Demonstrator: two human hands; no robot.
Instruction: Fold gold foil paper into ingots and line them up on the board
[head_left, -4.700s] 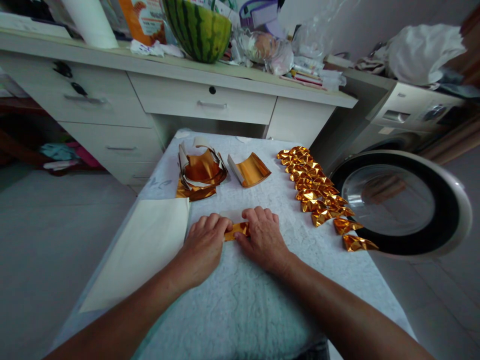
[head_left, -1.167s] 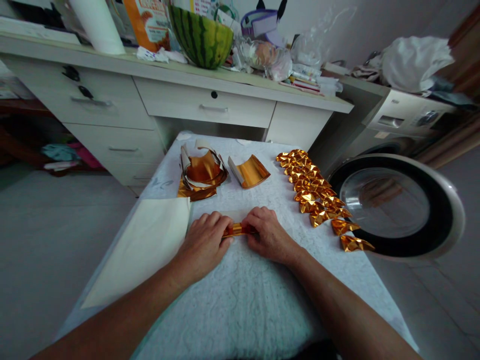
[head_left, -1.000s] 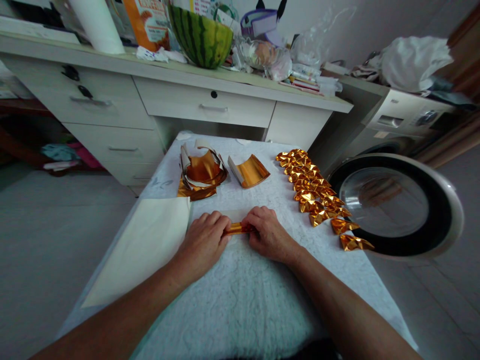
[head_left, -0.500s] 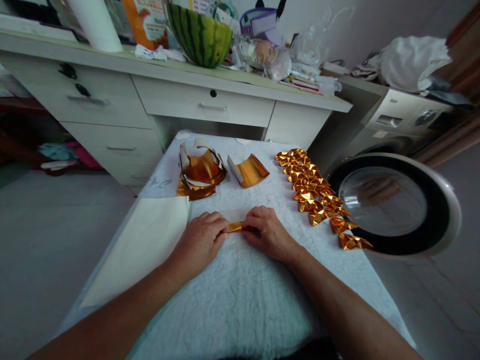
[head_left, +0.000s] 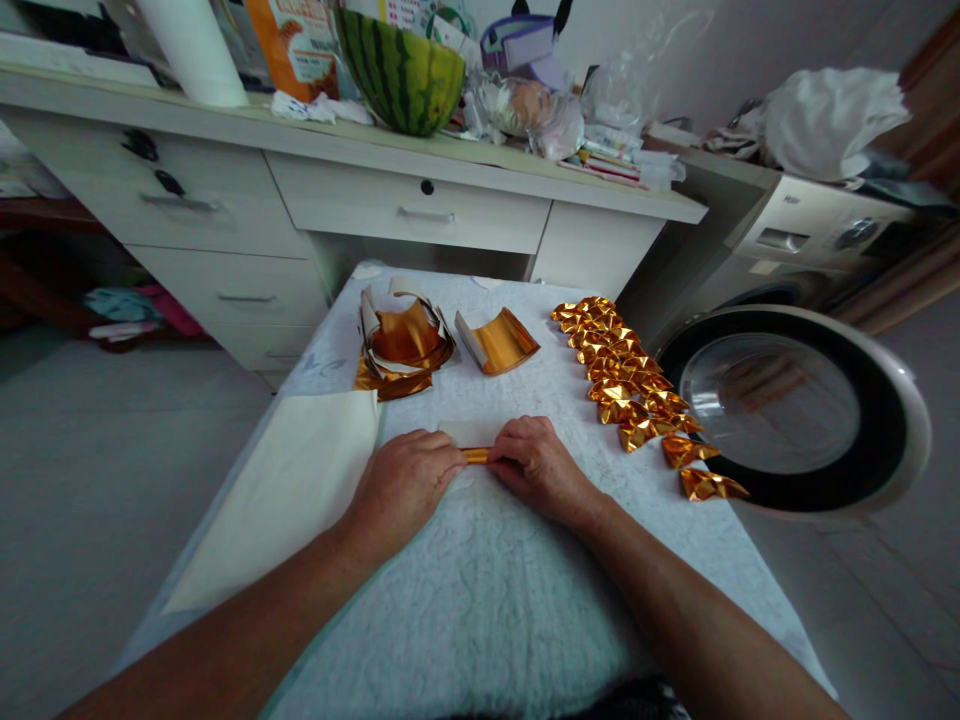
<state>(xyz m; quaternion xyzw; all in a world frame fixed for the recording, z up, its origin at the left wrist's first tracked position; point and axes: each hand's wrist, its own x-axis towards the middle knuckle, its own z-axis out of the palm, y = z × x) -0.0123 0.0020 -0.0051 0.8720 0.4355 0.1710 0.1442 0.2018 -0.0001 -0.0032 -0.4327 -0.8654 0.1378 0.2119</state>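
A narrow strip of gold foil paper (head_left: 475,456) stretches between my hands, low over the cloth-covered table. My left hand (head_left: 412,468) pinches its left end, and my right hand (head_left: 531,462) grips the right end with curled fingers. Both ends of the strip are hidden by the fingers. Beyond them lie a curved gold foil sheet (head_left: 502,342) with a pale edge and a stack of curled gold foil sheets (head_left: 405,345). To the right, several folded gold foil pieces (head_left: 622,370) sit in overlapping rows.
A pale sheet (head_left: 285,490) lies flat along the left of the table (head_left: 465,600). Behind stands a white desk (head_left: 409,215) bearing a cut watermelon (head_left: 401,75) and clutter. At the right, the open door of a washing machine (head_left: 772,400) reaches close to the table's edge.
My left hand has shifted slightly right, toward my right hand. The strip between them looks narrower and shorter. The other foil pieces stay where they were.
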